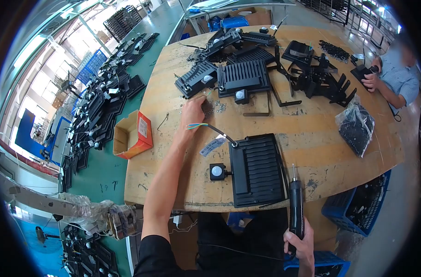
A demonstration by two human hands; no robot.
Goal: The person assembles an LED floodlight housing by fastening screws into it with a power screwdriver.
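A black finned floodlight housing (257,169) lies face down at the near edge of the wooden table (312,134), with a white-domed sensor (217,171) at its left and a cable (209,127) with coloured wire ends running off its top. My left hand (193,112) reaches forward past the cable and rests its fingers on a small pile of screws (211,109). My right hand (299,242) is low by the table's near edge, gripping a black electric screwdriver (296,203) that points upward beside the housing.
More black housings (244,77) and brackets (322,83) crowd the far half of the table. A bag of black parts (356,128) lies at right. An open orange carton (133,135) hangs at the left edge. Another person (395,74) works at far right. A blue crate (358,212) sits below.
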